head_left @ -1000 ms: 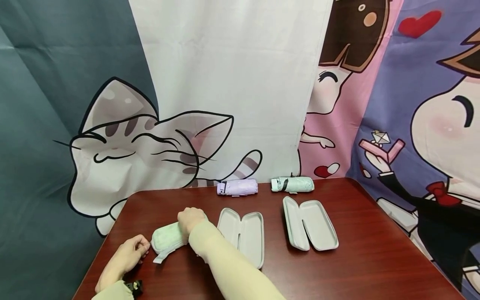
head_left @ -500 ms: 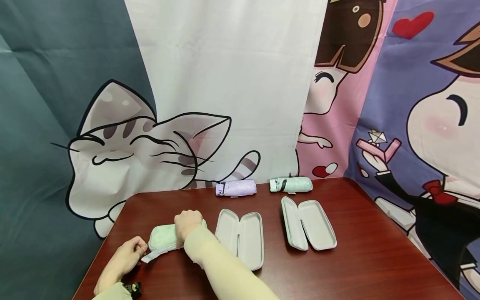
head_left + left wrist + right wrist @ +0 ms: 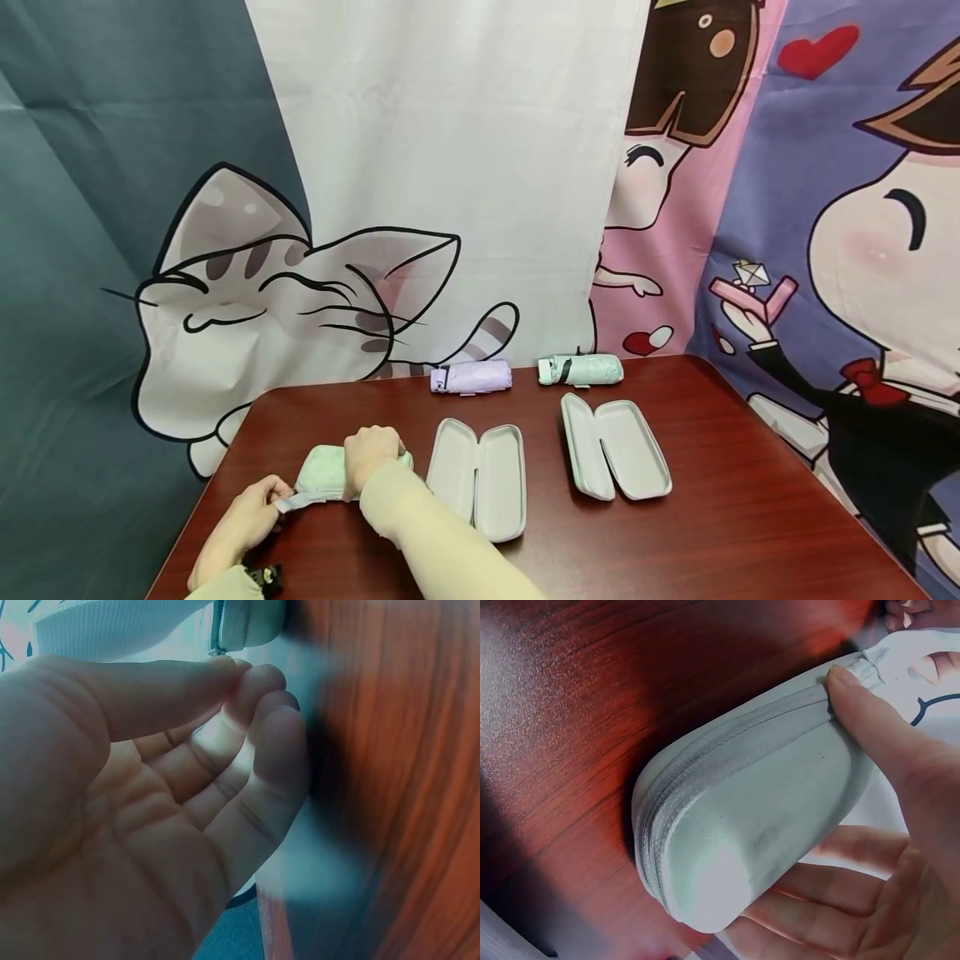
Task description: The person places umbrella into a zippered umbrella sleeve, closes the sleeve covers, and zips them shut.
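Right hand (image 3: 371,458) and left hand (image 3: 249,512) share a wooden table (image 3: 720,533), one clamped on a pale green case (image 3: 772,802) toward the left side, the other pinching at its zip (image 3: 724,754). Keeping case still and zip straight should help; right thumb presses the zip, left thumb meets forefinger.

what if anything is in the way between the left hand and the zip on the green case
Nothing visible: the left hand has its fingertips right at the zipper slider. The grey strap runs close beside the thumb, not across that spot. The right hand grips the green zippered case farther along.
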`<state>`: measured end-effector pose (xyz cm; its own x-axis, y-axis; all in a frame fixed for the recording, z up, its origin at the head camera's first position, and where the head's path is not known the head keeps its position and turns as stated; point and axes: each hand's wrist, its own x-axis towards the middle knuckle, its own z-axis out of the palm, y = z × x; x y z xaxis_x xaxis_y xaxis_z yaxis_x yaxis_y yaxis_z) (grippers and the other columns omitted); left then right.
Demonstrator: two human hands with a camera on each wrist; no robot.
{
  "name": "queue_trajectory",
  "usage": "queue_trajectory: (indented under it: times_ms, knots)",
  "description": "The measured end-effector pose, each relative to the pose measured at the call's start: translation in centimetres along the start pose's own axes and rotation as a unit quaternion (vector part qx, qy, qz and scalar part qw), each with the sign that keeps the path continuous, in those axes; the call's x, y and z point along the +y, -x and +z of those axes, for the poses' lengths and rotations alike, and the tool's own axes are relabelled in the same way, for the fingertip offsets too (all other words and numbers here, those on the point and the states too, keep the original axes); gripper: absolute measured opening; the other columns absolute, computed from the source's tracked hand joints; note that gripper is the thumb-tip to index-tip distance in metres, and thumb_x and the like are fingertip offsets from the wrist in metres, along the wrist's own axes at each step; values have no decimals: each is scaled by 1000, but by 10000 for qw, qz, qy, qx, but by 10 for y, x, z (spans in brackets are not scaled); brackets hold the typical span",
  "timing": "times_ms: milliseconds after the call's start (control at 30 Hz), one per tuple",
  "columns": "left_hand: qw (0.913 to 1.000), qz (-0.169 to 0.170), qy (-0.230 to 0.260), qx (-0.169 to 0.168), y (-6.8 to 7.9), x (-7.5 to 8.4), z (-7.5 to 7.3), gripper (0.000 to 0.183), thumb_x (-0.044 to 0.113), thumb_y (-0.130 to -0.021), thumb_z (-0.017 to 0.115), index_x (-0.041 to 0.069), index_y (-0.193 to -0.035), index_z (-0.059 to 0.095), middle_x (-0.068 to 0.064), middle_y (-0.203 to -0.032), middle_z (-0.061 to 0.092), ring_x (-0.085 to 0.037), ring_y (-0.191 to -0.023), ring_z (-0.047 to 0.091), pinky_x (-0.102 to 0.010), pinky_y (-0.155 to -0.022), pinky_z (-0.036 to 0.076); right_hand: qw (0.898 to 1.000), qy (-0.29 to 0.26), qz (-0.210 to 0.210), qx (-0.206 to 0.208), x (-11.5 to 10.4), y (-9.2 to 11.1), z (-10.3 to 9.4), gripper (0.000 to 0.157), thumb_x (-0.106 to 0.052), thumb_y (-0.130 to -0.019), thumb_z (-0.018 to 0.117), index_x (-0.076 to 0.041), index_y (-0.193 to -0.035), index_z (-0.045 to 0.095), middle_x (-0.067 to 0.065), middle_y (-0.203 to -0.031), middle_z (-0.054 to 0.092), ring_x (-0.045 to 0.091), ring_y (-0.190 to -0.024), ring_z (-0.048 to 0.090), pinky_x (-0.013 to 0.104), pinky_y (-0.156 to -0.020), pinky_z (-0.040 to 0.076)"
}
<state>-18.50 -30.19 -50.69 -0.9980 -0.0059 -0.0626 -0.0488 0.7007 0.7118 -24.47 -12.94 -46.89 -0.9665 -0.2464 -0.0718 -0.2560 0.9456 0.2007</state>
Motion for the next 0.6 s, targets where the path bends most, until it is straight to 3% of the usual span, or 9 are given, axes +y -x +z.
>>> queue_trajectory:
  times_ms: [200, 600]
  knots:
    - [9998, -44, 155, -107, 0, 1, 2, 16, -11, -83, 48, 2, -87, 56, -6, -73, 54, -20, -63, 54, -31, -57, 47, 9999, 66, 156, -26, -3, 4, -1, 61, -69, -48, 86, -35, -97, 72, -13, -90, 66, 17, -74, 63, 41, -57, 53]
    - [9993, -136, 321, -93, -1, 7, 5, 11, -8, -84, 53, 3, -85, 56, -7, -71, 54, -21, -62, 53, -31, -54, 47, 9993, 89, 340, -93, -4, 9, -2, 60, -71, -50, 84, -37, -98, 72, -13, -93, 67, 18, -73, 63, 41, -55, 52]
